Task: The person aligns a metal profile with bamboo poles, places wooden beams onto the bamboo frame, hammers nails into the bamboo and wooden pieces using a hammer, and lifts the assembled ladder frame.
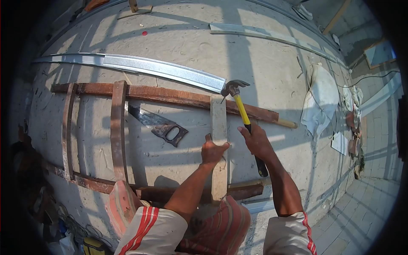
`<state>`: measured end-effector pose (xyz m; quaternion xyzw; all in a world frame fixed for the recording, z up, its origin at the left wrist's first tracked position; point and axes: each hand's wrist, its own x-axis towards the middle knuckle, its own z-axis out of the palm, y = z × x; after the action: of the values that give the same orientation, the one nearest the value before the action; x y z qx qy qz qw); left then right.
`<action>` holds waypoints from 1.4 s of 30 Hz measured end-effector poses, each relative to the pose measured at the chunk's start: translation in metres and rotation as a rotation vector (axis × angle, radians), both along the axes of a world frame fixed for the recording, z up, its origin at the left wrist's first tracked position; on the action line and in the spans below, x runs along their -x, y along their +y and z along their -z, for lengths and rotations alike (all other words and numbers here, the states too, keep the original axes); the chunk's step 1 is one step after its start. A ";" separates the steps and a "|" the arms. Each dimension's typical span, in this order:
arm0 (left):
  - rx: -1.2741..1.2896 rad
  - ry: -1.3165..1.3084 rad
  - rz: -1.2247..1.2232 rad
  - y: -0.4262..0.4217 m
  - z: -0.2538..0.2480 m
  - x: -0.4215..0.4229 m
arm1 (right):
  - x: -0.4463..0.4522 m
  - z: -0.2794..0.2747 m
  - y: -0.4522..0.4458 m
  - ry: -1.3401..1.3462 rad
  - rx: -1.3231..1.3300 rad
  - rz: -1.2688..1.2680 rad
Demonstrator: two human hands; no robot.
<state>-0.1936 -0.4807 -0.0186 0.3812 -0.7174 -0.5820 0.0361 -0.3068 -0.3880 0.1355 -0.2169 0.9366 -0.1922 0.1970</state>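
Observation:
My right hand [257, 143] is wrapped round the handle of a claw hammer [240, 108] with a yellow and black grip. The hammer's head is over the far end of a pale wooden crosspiece [219, 117], close to a thin nail [223, 100] that stands there. Across the middle of this crosspiece, my left hand [213, 151] grips it, thumb on the right side. The crosspiece lies over two long reddish-brown rails, the far rail [170, 94] and the near rail [248, 192]. Two more crosspieces [118, 127] join the rails farther left.
A handsaw [163, 127] lies on the concrete floor [272, 55] between the rails. Beyond the frame is a shiny metal channel [161, 70], with another metal strip [272, 36] farther back. A white sack [319, 100] lies at the right.

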 end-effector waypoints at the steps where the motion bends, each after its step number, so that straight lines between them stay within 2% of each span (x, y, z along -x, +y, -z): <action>1: 0.075 0.000 0.025 0.003 0.000 -0.007 | 0.000 0.002 0.000 -0.263 0.093 0.191; 2: 0.157 0.012 0.016 -0.001 0.004 0.001 | 0.015 0.002 -0.008 -0.249 0.100 0.160; 6: 0.093 0.011 0.009 0.000 0.004 0.000 | -0.002 -0.060 -0.006 -0.107 0.232 0.130; 8: 0.145 0.041 0.018 -0.001 0.007 0.000 | 0.010 -0.106 -0.023 -0.142 0.450 0.197; 11: 0.132 0.052 0.005 0.003 0.009 0.001 | 0.013 -0.160 -0.036 0.112 0.802 0.209; 12: 0.120 0.048 0.004 0.002 0.008 0.000 | 0.014 -0.165 -0.040 0.232 0.921 0.205; 13: 0.110 0.048 0.002 0.001 0.009 0.001 | 0.012 -0.161 -0.044 0.227 0.923 0.208; 15: 0.118 0.015 0.010 0.006 0.012 0.000 | 0.006 -0.149 -0.051 0.360 1.086 0.268; 16: 0.132 0.010 0.005 0.002 0.011 0.002 | 0.000 -0.119 -0.039 0.222 0.947 0.287; 17: 0.145 0.006 0.001 -0.002 0.010 0.003 | -0.002 -0.059 -0.018 0.245 0.585 0.179; 19: 0.133 0.030 0.004 0.001 0.005 0.000 | -0.008 0.029 0.016 0.051 -0.011 -0.051; 20: 0.145 0.045 -0.006 -0.009 0.004 0.010 | -0.003 0.012 0.003 0.068 0.001 -0.060; 22: 0.134 -0.013 -0.003 0.000 0.000 0.000 | -0.018 -0.038 -0.004 -0.418 0.207 0.335; 24: 0.169 0.043 -0.014 -0.005 0.003 0.015 | -0.003 -0.037 -0.008 -0.315 0.324 0.291; 26: 0.178 0.051 -0.012 0.001 0.004 0.000 | -0.008 -0.072 -0.014 -0.269 0.511 0.342; 28: 0.165 0.026 -0.002 -0.001 -0.001 0.001 | -0.001 -0.115 -0.023 -0.092 0.697 0.253; 30: 0.154 -0.005 0.012 0.001 -0.002 -0.001 | 0.006 -0.154 -0.035 0.163 0.911 0.270; 32: 0.151 0.003 0.016 0.000 0.001 0.002 | 0.016 -0.176 -0.046 0.395 1.125 0.251; 33: 0.148 -0.001 0.018 0.001 0.004 0.001 | 0.014 -0.179 -0.054 0.391 1.221 0.297; 35: 0.177 0.041 0.022 0.001 0.007 0.000 | 0.003 -0.131 -0.047 0.302 1.138 0.289; 36: 0.185 0.059 0.016 -0.005 0.004 0.005 | -0.007 -0.065 -0.026 0.249 0.774 0.240; 37: 0.163 0.039 0.005 -0.009 0.001 0.009 | -0.011 0.012 0.005 0.197 0.299 0.038; 38: 0.122 -0.003 0.014 0.000 -0.001 0.000 | -0.010 0.053 0.027 0.041 0.027 -0.040; 39: 0.164 0.017 -0.003 0.000 0.002 0.001 | -0.003 0.035 0.013 0.067 0.040 -0.038; 41: 0.148 -0.026 0.003 0.008 0.003 -0.003 | -0.019 -0.030 0.004 -0.440 0.326 0.402; 42: 0.174 -0.038 0.013 0.002 0.005 0.001 | -0.016 -0.041 0.003 -0.388 0.401 0.398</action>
<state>-0.1941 -0.4787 -0.0238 0.3827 -0.7683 -0.5104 0.0517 -0.2908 -0.3852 0.1762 -0.0236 0.8492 -0.4447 0.2837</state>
